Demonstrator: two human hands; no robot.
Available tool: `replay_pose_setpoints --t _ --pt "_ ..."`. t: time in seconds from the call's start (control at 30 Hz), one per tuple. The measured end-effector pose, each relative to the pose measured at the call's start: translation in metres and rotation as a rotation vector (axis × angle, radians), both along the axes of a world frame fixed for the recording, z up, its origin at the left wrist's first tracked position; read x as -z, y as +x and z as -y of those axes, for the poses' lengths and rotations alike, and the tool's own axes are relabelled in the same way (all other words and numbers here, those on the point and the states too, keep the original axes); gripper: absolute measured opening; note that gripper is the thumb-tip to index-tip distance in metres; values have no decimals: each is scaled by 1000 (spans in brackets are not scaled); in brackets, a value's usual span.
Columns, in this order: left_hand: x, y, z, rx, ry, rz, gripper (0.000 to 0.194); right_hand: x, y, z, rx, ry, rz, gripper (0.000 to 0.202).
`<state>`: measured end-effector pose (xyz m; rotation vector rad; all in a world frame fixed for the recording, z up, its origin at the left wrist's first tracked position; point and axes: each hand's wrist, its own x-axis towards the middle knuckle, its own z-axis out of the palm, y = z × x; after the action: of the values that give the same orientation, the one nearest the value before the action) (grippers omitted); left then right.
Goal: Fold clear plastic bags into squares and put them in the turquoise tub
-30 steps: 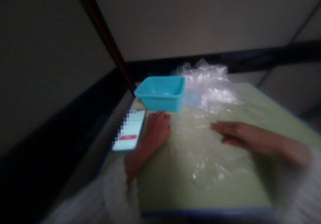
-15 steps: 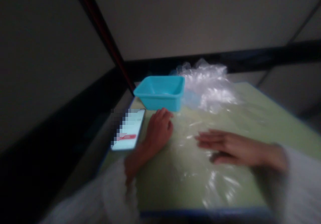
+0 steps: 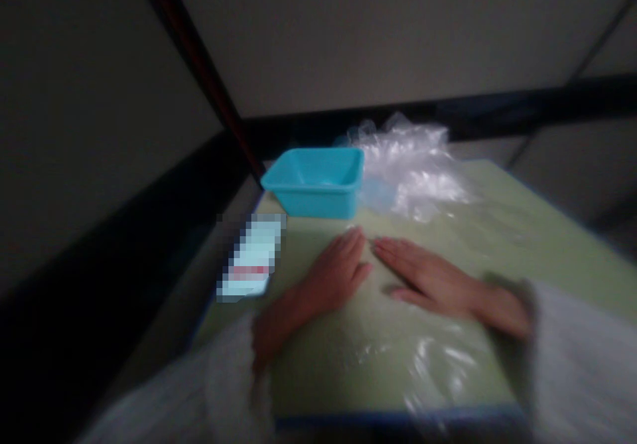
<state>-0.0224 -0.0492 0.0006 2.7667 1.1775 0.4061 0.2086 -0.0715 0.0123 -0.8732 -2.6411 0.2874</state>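
Observation:
A clear plastic bag lies spread over the green tabletop, its creases shining near the front edge. My left hand rests flat on its far part, fingers stretched forward and thumb a little apart. Opposite it, my right hand also lies flat on the plastic, fingers extended to the left. The fingertips of both hands nearly meet. Neither hand grips anything. The bag's exact outline is hard to make out in the dim, blurred view.
A turquoise plastic basin stands beyond my hands. To its right is a heap of crumpled clear plastic bags. A phone with a lit, pixelated screen lies at the table's left edge. Walls rise behind the green table.
My right hand has moved left and slightly forward. My left hand has shifted right, and its curled fingers have straightened flat. The hands are now close together on the plastic.

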Motion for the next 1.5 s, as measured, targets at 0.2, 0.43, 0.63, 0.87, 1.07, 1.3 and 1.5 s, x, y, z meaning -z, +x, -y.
replay_pose_setpoints --t 0.2,0.43,0.63,0.87,1.07,1.3,1.5 --pt "-3 -1 -1 -25 -9 -87 58 2 2 1 65 6 108 73" --pt "-3 0 -1 -54 2 -120 56 6 17 2 73 72 110 72" --pt "-5 0 0 -49 -4 -123 57 4 46 8 122 99 156 70" --pt "-9 -3 -7 -61 -13 -160 56 3 59 8 180 61 180 70" --pt "-24 13 19 -83 88 -45 51 -10 43 11 148 31 134 67" --pt "-32 40 72 270 -130 86 51 -19 26 30 -3 -16 -47 69" --pt "-27 39 68 371 -190 99 64 -11 29 31 -175 -86 11 82"
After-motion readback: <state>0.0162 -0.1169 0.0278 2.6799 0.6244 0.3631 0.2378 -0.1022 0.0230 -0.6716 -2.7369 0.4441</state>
